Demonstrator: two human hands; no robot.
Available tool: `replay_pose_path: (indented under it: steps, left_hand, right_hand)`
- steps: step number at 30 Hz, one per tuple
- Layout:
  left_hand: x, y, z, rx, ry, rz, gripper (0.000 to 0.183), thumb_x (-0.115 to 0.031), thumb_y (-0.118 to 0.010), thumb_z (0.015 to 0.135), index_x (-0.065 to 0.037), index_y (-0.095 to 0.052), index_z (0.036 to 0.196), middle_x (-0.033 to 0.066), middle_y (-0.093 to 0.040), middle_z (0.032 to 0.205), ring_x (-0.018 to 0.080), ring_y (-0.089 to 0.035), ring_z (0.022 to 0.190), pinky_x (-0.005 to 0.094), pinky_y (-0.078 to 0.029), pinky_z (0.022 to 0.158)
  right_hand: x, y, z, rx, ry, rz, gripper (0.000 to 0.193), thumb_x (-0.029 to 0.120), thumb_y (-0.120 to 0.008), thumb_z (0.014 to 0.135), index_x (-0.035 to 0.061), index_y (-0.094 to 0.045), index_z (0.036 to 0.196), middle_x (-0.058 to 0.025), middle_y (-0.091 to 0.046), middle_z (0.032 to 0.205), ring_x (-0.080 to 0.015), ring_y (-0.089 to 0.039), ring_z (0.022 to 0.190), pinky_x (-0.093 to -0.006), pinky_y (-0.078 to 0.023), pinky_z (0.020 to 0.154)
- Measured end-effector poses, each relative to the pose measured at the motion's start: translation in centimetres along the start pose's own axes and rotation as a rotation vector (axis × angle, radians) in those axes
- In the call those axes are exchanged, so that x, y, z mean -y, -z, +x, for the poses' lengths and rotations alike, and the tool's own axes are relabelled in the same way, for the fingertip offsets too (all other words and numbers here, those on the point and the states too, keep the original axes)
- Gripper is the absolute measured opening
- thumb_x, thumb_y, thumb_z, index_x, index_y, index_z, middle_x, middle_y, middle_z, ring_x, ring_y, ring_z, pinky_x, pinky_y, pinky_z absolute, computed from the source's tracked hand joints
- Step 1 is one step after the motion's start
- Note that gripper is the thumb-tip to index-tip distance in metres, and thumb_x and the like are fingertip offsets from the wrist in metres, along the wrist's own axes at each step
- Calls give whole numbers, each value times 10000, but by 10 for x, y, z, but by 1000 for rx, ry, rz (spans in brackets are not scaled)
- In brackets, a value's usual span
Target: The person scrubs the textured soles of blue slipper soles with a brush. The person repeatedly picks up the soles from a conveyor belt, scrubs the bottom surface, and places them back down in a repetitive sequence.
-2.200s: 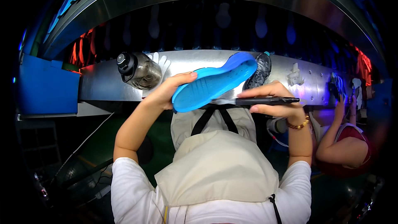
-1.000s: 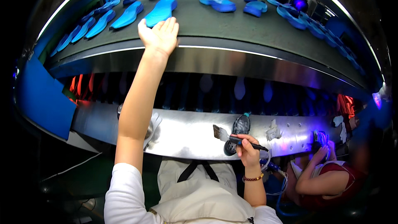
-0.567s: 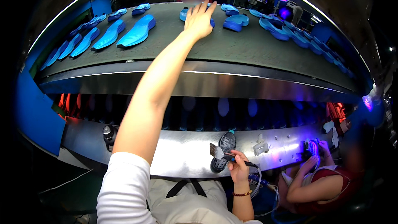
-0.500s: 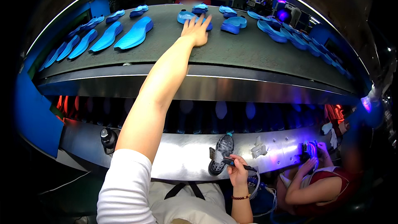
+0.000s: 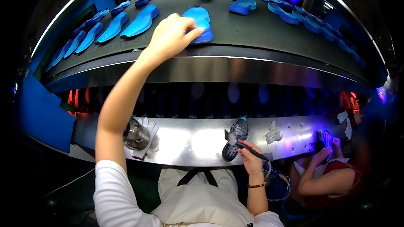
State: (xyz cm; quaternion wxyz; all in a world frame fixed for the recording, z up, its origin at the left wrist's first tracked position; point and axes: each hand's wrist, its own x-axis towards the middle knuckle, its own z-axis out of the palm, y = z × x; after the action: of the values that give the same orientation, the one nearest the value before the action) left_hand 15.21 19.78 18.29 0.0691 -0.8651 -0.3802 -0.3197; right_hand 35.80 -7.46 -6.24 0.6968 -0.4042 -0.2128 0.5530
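While clutching brush [image 5: 252, 149] in right hand [image 5: 252, 158] by black shoe-shaped thing [image 5: 240, 129] on steel bench [image 5: 189, 143], has left hand [image 5: 173, 37] curled at blue sole [image 5: 205, 37], on or just above conveyor [image 5: 246, 38]; cannot tell whether gripped. Judged barely at pickup, well apart from brush; leaves more blue soles [image 5: 141, 21] untouched.

The shoe soles [image 5: 196, 14] are of bright blue colour, and the conveyor belt [image 5: 265, 33] is dark greenish grey. The bench [image 5: 189, 143] is silver. The brush [image 5: 245, 146] has a black handle. The dotted black sole [image 5: 240, 129] shows whitish mottling and 1 teal tip. The apron [image 5: 202, 206] is cream, with 2 black straps.
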Motion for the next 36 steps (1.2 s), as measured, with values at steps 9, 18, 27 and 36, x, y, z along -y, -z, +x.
replay_pose_path:
  steps: [9, 18, 27, 36]
  left_hand:
    - [-6, -23, -161, -30, 640, -1763, 566, -120, -582, 762, 3, -321, 1250, 141, -438, 1195, 222, -468, 1083, 333, -388, 922]
    - [-69, -123, -286, 575, 866, -2579, 913, -751, -304, 720, -52, -282, 1308, 231, -451, 1188, 348, -482, 1075, 480, -382, 922]
    - [-103, -114, -291, 451, 996, -2563, 978, -788, -30, 692, -71, -362, 1268, 198, -503, 1125, 310, -504, 1040, 444, -399, 895]
    - [-60, -115, -294, 213, 1130, -2169, 950, -780, -62, 712, -54, -393, 1227, 172, -515, 1098, 286, -501, 1028, 428, -394, 904]
  right_hand:
    - [30, -27, 21, 107, 167, 10, 233, -9, -541, 761, -32, -561, 992, -162, -594, 999, -211, -571, 905, -297, -442, 822]
    - [18, -66, 11, 262, 91, -223, 212, 6, -565, 754, -54, -584, 957, -157, -620, 943, -183, -591, 858, -287, -444, 811]
    - [-4, -91, 51, 191, 193, -492, 147, 23, -605, 756, -25, -619, 894, -88, -640, 835, -114, -593, 760, -231, -471, 675]
    - [-14, -113, -13, 671, 580, -1122, 143, 100, -632, 657, 26, -614, 779, -117, -614, 782, -262, -588, 738, -319, -477, 669]
